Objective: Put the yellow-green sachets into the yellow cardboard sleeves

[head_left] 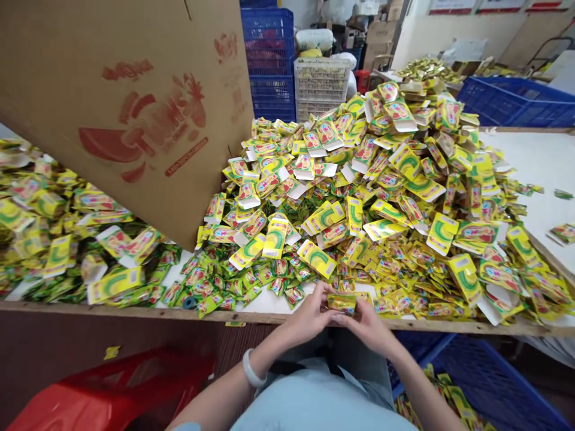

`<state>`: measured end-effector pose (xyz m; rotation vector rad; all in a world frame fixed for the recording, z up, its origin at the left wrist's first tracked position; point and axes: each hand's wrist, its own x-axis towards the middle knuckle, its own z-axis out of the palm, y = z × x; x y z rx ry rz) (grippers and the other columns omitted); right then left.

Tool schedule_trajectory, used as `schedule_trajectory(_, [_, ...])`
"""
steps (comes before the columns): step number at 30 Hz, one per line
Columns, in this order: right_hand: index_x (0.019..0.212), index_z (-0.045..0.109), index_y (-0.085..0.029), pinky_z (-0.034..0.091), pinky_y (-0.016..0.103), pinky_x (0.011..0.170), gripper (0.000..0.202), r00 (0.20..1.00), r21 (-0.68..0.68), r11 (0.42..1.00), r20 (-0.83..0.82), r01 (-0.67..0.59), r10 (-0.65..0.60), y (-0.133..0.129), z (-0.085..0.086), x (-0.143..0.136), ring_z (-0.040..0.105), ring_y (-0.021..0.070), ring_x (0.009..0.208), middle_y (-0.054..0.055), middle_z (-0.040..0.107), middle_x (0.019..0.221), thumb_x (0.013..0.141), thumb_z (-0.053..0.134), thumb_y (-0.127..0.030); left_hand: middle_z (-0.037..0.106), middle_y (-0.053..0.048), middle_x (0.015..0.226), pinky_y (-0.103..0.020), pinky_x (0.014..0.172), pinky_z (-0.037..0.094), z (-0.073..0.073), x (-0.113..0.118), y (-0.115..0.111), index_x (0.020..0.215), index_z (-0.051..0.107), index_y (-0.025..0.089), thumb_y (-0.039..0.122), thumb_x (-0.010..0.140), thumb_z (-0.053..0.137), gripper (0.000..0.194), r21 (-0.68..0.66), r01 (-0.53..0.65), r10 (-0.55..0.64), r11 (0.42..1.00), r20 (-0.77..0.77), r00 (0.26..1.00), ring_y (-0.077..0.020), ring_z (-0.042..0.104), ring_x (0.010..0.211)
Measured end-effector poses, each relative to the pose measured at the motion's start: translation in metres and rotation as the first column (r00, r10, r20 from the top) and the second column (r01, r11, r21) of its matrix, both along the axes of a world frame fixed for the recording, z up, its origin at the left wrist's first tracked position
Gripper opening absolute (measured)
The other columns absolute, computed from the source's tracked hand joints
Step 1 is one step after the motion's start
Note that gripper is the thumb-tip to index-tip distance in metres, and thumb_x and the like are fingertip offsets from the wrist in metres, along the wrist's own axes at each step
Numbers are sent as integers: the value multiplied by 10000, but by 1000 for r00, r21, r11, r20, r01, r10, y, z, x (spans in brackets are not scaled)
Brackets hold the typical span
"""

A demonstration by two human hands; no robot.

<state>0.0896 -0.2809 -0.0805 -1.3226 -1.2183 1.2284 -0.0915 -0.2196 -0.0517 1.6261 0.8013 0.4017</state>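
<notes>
At the table's front edge, my left hand (314, 314) and my right hand (366, 326) close from both sides around small yellow packets (342, 303). The fingers partly cover them, so how many there are cannot be made out. Behind my hands lies a flat yellow-and-green carton (317, 258). Loose green packets (251, 278) spread to the left of my hands, and loose yellow packets (408, 272) to the right. Above these rises a big heap of small yellow cartons (359, 155), several with white flaps standing out.
A large brown cardboard box (148, 108) leans over the table at left. A wooden rim (148, 312) edges the table. Below are a red plastic stool (112, 389) and a blue crate (489, 377) with cartons. More crates (269, 60) stand behind; another blue crate (516, 102) sits back right.
</notes>
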Motion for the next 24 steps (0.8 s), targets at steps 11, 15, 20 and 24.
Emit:
schedule_trajectory(11, [992, 755, -218, 614, 408, 870, 388, 828, -258, 946, -474, 197, -301, -3, -20, -9, 730, 235, 934, 61, 774, 1036, 687, 874, -425, 651, -103, 1111, -359, 848, 526, 18, 10, 22, 1293, 445, 188, 250, 935, 578, 387, 434, 260, -123, 862, -318, 940, -253, 667, 987])
schedule_trajectory(15, [858, 766, -182, 635, 373, 718, 377, 795, -241, 885, -390, 398, -464, 0, -26, 7, 721, 226, 789, 62, 758, 880, 655, 874, -481, 548, -181, 1367, -501, 1062, 443, 11, 6, 52, 1401, 427, 167, 464, 889, 673, 641, 702, -6, 271, 712, -268, 924, -348, 510, 1301])
schedule_trajectory(20, [915, 801, -218, 627, 383, 748, 313, 973, 21, 973, 38, 228, -228, 0, -20, 27, 658, 302, 1083, 135, 644, 1242, 767, 774, -493, 592, -183, 1251, -533, 1025, 436, 0, 0, 92, 1097, 632, 118, 405, 903, 667, 348, 750, -223, 628, 623, -310, 713, -354, 518, 1220])
schedule_trajectory(24, [909, 810, -255, 369, 588, 1141, 228, 857, 266, 963, 507, -53, -93, -2, -11, 29, 375, 370, 1435, 112, 445, 1516, 891, 647, -414, 645, -102, 1155, -430, 1031, 444, 2, -5, 57, 975, 638, 172, 326, 963, 588, 162, 698, -271, 444, 662, -74, 893, -253, 555, 1175])
